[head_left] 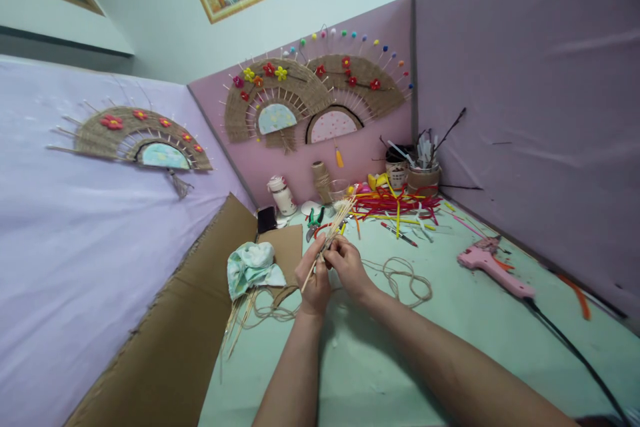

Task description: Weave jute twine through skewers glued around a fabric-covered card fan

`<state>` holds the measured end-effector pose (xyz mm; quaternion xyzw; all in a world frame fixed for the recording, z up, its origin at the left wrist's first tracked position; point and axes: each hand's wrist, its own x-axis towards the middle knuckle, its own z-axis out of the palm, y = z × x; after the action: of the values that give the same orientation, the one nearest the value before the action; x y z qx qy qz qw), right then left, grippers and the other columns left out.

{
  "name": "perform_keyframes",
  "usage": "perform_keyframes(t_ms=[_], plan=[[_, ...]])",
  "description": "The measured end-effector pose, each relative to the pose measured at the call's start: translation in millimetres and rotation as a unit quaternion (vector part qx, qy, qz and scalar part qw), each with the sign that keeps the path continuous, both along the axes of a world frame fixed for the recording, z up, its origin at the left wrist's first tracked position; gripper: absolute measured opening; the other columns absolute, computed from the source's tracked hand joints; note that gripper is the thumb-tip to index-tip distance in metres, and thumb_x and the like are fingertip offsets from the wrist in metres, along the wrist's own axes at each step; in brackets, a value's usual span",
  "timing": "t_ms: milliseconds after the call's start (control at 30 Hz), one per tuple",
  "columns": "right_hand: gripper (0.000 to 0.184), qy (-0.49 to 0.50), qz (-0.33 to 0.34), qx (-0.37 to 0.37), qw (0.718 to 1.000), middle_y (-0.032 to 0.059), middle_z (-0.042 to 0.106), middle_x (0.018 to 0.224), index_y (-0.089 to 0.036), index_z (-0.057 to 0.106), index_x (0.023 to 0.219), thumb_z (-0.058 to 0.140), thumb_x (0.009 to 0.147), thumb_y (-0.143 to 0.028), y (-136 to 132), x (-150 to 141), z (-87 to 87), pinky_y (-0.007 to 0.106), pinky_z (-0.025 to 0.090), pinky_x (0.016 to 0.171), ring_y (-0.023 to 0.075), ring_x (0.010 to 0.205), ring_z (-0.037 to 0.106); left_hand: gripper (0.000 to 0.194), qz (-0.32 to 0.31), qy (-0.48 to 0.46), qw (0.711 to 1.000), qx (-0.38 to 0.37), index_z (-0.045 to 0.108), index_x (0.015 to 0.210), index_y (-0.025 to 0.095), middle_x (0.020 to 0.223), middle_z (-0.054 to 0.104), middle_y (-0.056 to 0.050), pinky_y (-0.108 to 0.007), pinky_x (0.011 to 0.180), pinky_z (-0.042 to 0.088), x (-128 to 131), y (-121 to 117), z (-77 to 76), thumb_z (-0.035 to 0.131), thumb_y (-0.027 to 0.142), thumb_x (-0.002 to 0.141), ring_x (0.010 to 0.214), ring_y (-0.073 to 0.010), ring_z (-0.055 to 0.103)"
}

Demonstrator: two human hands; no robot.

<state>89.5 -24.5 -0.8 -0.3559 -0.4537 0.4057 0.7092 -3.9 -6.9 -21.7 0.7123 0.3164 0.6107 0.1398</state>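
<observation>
A bundle of thin wooden sticks (342, 213) slants up and away between my hands over the green table. My left hand (314, 279) is closed around the lower part of the bundle, and one stick end pokes out below the fingers. Against the sticks, my right hand (348, 265) is closed with its fingertips pinched together at the bundle. What those fingertips pinch is too small to make out. Loose twine (407, 280) lies in loops on the table right of my hands, and more twine runs out to the left.
A pink glue gun (493, 270) with a black cord lies at right. Red and yellow pipe cleaners (390, 203) are heaped behind my hands, near green-handled pliers (315, 219). Patterned cloth (253, 268), loose sticks and cardboard (285, 247) lie left. Woven fans (277, 90) hang on the partition.
</observation>
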Motion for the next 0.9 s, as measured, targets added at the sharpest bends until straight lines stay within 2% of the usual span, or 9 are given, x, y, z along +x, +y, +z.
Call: perform_keyframes(t_ms=[533, 900], plan=[[0.021, -0.001, -0.014, 0.0, 1.0, -0.0024, 0.041, 0.066, -0.021, 0.037, 0.057, 0.053, 0.07, -0.023, -5.1, 1.5, 6.7, 0.025, 0.036, 0.057, 0.0129, 0.064, 0.04, 0.035, 0.002, 0.013, 1.0, 0.011, 0.059, 0.119, 0.017, 0.118, 0.064, -0.012, -0.037, 0.094, 0.048, 1.7, -1.3, 0.3, 0.043, 0.026, 0.089, 0.108, -0.0215, 0.06], [0.024, 0.002, -0.009, -0.003, 1.0, -0.002, 0.041, 0.066, -0.02, 0.036, 0.055, 0.055, 0.069, -0.023, -3.6, 0.5, 3.9, 0.024, 0.036, 0.056, 0.013, 0.064, 0.04, 0.037, 0.009, 0.008, 1.0, -0.003, 0.061, 0.117, 0.016, 0.114, 0.066, -0.012, -0.039, 0.093, 0.048, 3.0, -4.5, 3.6, 0.04, 0.031, 0.09, 0.105, -0.0217, 0.062]])
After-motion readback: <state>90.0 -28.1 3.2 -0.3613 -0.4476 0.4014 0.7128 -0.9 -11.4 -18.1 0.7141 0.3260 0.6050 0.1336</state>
